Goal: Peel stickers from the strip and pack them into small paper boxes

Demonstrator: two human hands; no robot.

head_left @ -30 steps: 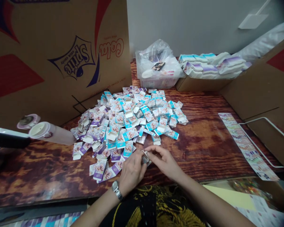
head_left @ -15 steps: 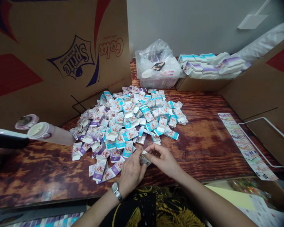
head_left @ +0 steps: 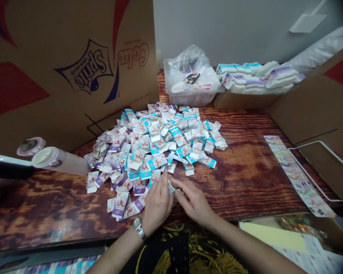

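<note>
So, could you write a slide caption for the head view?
Left hand and right hand touch a carton beside a heap of printed cartons.

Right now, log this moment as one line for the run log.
left hand: at small carton | right hand: at small carton | beside hands: carton pile

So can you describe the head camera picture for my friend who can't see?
The left hand, wearing a watch, and the right hand touch a small carton beside a big heap of flat teal-and-purple cartons on a wooden table. Stacked cartons and a plastic tub sit behind it.
</note>
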